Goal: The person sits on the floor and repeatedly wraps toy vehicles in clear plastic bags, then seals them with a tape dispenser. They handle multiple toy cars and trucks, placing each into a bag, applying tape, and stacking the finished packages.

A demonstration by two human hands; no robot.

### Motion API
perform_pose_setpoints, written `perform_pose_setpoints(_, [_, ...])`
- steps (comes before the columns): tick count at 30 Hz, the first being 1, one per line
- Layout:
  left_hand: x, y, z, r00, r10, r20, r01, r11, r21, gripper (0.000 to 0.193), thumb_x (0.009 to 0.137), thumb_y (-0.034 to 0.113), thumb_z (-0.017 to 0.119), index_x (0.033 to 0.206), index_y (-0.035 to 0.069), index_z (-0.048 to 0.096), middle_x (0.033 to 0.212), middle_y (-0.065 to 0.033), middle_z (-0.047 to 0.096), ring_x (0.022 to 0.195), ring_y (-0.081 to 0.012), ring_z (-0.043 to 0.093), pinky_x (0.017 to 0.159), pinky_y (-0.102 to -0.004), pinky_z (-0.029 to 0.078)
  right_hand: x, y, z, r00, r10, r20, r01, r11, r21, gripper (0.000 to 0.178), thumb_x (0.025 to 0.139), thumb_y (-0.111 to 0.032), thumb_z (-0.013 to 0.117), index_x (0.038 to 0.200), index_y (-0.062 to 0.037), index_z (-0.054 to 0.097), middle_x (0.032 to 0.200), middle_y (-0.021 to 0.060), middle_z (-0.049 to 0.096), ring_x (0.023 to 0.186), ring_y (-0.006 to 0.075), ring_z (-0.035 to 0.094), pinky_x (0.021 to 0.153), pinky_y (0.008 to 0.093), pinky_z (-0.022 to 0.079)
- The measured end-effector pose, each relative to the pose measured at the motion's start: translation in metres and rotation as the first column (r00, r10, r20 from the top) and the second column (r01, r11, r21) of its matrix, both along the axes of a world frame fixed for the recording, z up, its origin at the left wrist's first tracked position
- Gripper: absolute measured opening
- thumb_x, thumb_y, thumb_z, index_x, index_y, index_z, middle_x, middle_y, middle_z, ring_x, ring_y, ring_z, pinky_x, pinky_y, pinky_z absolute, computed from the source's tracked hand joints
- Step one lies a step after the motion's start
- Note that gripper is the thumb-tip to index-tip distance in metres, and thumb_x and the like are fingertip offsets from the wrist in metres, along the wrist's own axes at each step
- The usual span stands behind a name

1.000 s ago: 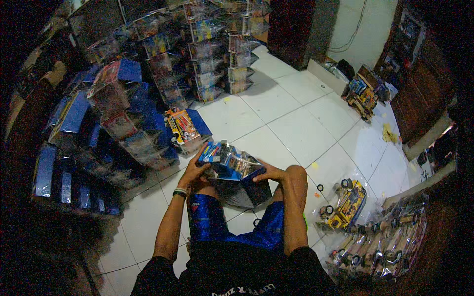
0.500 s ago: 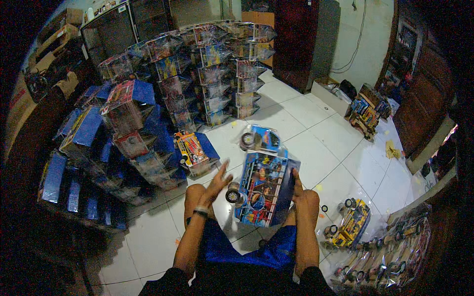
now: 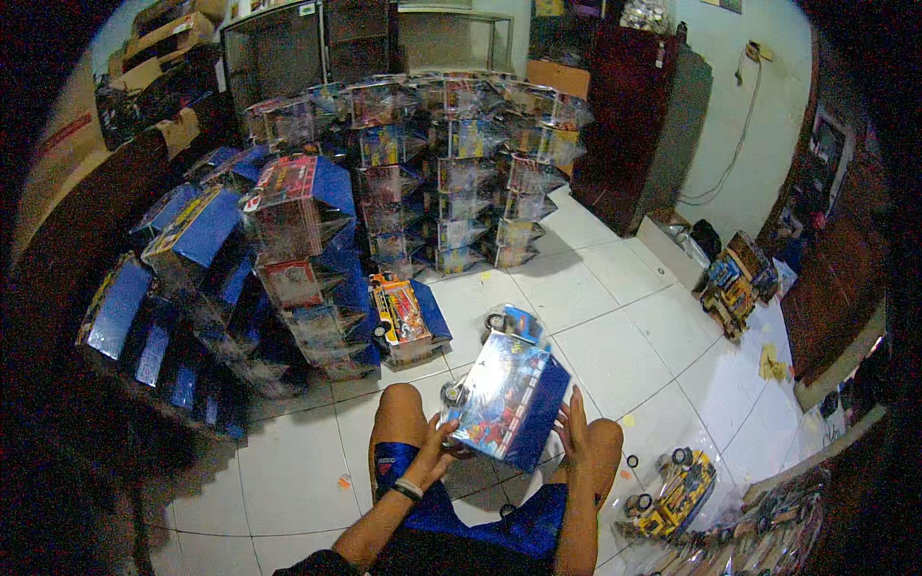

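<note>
A blue toy truck [image 3: 501,396] with a printed box body and black wheels is held up between my knees, its cab pointing away from me and its printed side facing up. Glare whitens part of that side. My left hand [image 3: 432,455] grips the near left corner of the body, close to a wheel. Along the right side, my right hand [image 3: 574,430] presses against the plain dark blue face with fingers fairly straight. Between them, the two hands carry the truck.
Tall stacks of plastic-wrapped toy trucks [image 3: 298,211] stand at left and behind. An orange toy truck [image 3: 401,312] sits before them. On the right lie a yellow toy truck [image 3: 677,494], wrapped toys [image 3: 759,533], a loose wheel [image 3: 632,461] and a pile of parts [image 3: 738,283].
My left hand, off the truck with spread fingers before, now grips its near left corner. The truck has tilted, its printed side catching the light. The whole view has shifted.
</note>
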State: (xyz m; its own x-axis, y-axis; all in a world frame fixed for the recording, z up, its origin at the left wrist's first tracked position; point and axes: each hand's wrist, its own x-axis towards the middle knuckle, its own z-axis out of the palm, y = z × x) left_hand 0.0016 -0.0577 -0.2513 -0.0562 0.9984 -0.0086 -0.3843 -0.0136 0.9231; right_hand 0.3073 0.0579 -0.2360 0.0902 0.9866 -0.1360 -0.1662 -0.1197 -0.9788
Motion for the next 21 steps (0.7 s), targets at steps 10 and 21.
perform_pose_setpoints(10, [-0.106, 0.175, -0.009, 0.975, 0.212, 0.06, -0.212, 0.977, -0.009, 0.08, 0.089, 0.048, 0.074, 0.154, 0.019, 0.039, 0.158, -0.0094, 0.032, 0.143, -0.0333, 0.032, 0.104, -0.0651, 0.044, 0.097, -0.149, 0.034, 0.972, -0.005, 0.235, -0.034, 0.987, 0.158, 0.061, 0.101, -0.044, 0.063, 0.145, -0.0044, 0.047, 0.137, 0.021, 0.058, 0.118, 0.0363, 0.064, 0.099, 0.0472, 0.053])
perform_pose_setpoints(21, [-0.23, 0.317, -0.138, 0.798, 0.601, 0.049, -0.599, 0.799, -0.058, 0.099, 0.089, 0.045, 0.076, 0.162, 0.008, 0.022, 0.167, -0.0122, 0.025, 0.153, -0.0393, 0.022, 0.116, -0.0625, 0.035, 0.17, -0.318, -0.038, 0.959, -0.102, -0.264, -0.001, 0.932, -0.363, 0.07, 0.101, -0.045, 0.061, 0.156, -0.009, 0.039, 0.149, 0.0154, 0.054, 0.13, 0.034, 0.057, 0.107, 0.0542, 0.049])
